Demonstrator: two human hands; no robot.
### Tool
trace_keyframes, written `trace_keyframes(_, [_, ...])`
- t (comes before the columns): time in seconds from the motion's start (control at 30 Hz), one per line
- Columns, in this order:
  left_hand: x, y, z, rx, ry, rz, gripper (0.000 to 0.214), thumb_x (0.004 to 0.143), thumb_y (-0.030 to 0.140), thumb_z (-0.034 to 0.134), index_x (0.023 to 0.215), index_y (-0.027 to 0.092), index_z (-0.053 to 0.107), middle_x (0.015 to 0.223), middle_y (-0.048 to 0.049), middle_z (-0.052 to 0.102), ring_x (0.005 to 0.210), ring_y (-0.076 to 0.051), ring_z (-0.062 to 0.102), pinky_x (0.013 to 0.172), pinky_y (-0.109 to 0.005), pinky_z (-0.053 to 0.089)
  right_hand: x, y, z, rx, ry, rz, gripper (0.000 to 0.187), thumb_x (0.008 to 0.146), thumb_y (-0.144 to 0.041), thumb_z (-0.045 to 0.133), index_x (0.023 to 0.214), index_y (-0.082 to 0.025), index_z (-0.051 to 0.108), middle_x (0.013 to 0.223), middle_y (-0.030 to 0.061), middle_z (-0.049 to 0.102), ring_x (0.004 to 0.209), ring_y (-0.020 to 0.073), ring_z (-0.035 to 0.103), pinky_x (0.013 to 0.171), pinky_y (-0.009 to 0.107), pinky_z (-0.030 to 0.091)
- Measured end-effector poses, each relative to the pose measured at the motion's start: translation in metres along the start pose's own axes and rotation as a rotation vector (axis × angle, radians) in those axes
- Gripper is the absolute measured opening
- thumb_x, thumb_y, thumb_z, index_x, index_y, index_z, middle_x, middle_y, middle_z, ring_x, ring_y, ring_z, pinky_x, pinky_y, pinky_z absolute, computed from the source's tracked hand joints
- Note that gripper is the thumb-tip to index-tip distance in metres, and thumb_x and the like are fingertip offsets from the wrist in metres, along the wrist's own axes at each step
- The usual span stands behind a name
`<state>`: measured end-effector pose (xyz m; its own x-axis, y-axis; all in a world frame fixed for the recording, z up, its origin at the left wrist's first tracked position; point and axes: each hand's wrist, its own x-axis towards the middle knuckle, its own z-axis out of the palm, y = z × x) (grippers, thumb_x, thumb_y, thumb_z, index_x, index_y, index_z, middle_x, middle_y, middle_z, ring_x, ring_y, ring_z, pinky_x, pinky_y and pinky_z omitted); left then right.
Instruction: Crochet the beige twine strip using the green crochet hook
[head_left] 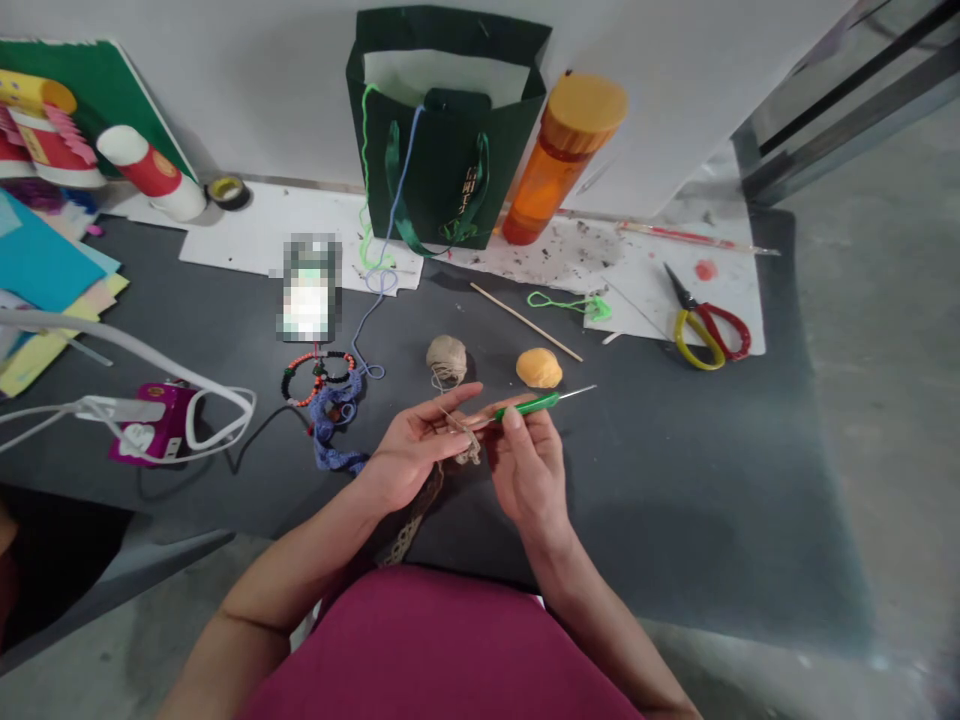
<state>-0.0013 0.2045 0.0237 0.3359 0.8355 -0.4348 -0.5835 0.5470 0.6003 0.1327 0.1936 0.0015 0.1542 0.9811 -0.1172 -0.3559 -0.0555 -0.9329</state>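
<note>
My right hand (529, 465) pinches a green-handled crochet hook (536, 405), its thin metal shaft pointing right. My left hand (416, 445) holds beige thread and the top of a crocheted lace strip (411, 520), which hangs down toward my lap. The hook's tip stays clear of the work, while its handle end meets the thread near my left fingertips. A thread runs up from my left hand to a beige twine ball (446, 360) on the dark mat (660, 500). Just beyond my right hand lies an orange yarn ball (538, 368).
Left of my hands lie a blue crocheted piece (330, 425) and a beaded bracelet (319, 378). Farther back stand a green paper bag (442, 130) and an orange bottle (566, 160). Red-and-yellow scissors (705, 325) lie at right; a white cable (187, 400) loops at left.
</note>
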Motion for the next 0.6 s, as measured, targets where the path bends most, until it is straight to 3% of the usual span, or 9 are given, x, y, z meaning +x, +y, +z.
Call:
trace_keyframes(0.1, [-0.001,-0.002,0.0,0.05,0.053,0.064,0.054,0.064,0.02,0.093,0.116,0.027,0.079,0.072,0.0039,0.068,0.069,-0.009,0.06,0.074,-0.024,0.047,-0.003,0.006,0.001,-0.04,0.029,-0.056,0.021,0.09,-0.043,0.072,0.092,-0.024,0.065,0.08,-0.001,0.076,0.072,0.0156,0.075,0.071,0.03,0.063])
trace_keyframes(0.23, [-0.002,-0.002,-0.001,0.075,0.036,0.101,0.064,0.063,0.016,0.093,0.124,0.029,0.076,0.078,0.0035,0.069,0.074,-0.008,0.061,0.077,-0.023,0.049,-0.004,0.003,0.0,-0.061,0.058,-0.067,0.016,0.094,-0.04,0.068,0.094,-0.024,0.066,0.081,-0.001,0.077,0.071,0.0142,0.074,0.074,0.03,0.064])
trace_keyframes(0.37, [-0.002,-0.002,-0.002,0.089,-0.007,0.044,0.067,0.064,0.018,0.092,0.128,0.028,0.073,0.084,0.0014,0.071,0.078,-0.01,0.062,0.079,-0.024,0.049,-0.001,-0.005,0.001,-0.053,0.042,-0.069,0.017,0.095,-0.042,0.064,0.092,-0.025,0.064,0.077,-0.0014,0.075,0.065,0.0141,0.072,0.062,0.027,0.062])
trace_keyframes(0.6, [-0.002,-0.002,-0.002,0.113,-0.002,0.069,0.059,0.067,0.017,0.088,0.124,0.026,0.076,0.08,0.0014,0.068,0.074,-0.011,0.058,0.074,-0.025,0.045,0.003,-0.015,-0.001,-0.085,-0.085,-0.113,0.022,0.098,-0.048,0.058,0.091,-0.027,0.057,0.074,-0.0035,0.071,0.052,0.0111,0.062,0.048,0.023,0.052])
